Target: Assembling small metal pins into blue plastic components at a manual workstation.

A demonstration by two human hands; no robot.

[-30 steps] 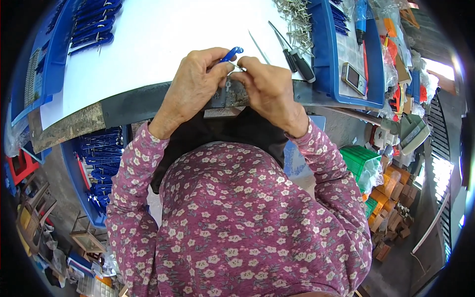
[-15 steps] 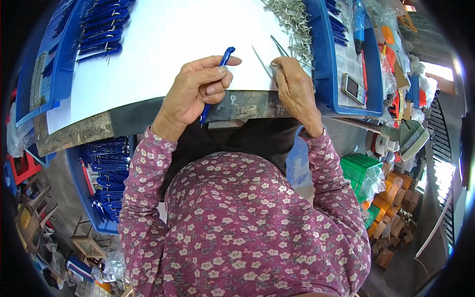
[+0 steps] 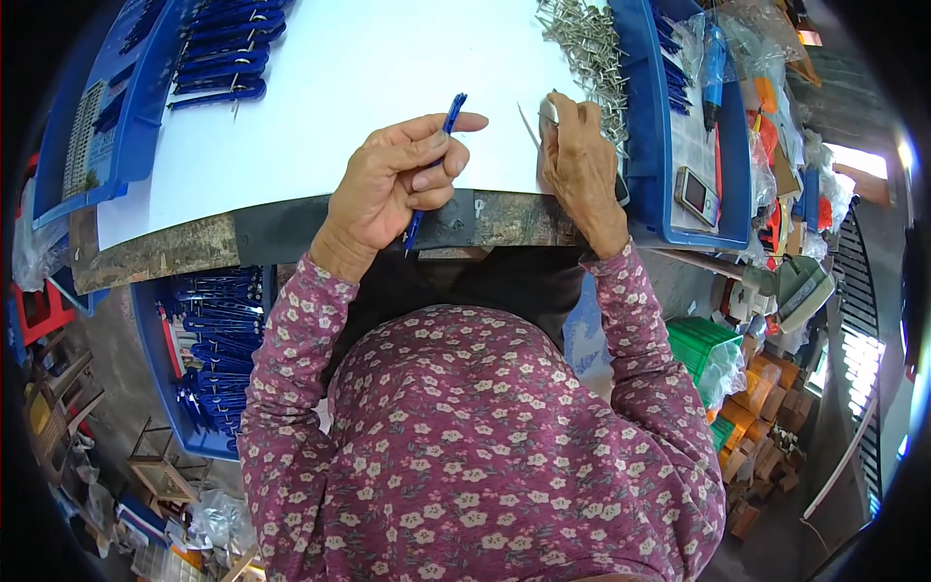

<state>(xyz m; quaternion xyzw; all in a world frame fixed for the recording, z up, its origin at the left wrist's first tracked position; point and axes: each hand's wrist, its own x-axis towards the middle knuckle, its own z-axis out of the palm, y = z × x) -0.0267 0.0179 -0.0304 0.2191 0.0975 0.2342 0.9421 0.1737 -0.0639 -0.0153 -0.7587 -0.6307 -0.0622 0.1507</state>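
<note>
My left hand [image 3: 398, 179] is closed around a slim blue plastic piece [image 3: 454, 112], pinched between thumb and fingers. Its upper end stands above the fingers and its lower end pokes out below the palm, over the table edge. My right hand [image 3: 584, 160] is closed beside a heap of small silver metal pins [image 3: 592, 58]. A thin pointed metal tool [image 3: 529, 126], like one prong of tweezers, juts out to the left of that hand. Something silvery shows at its fingertips, too covered to name.
White sheeting [image 3: 407, 58] covers the table. Blue pieces [image 3: 228, 63] lie in a row at left, near a blue tray [image 3: 136, 136]. Another blue tray [image 3: 661, 155] at right holds a small device [image 3: 696, 194]. A lower bin [image 3: 155, 339] contains more blue pieces.
My right hand has turned and closed up; the tool's dark second prong no longer shows, and something silvery has appeared at the fingertips. The blue piece has turned slightly in my left hand.
</note>
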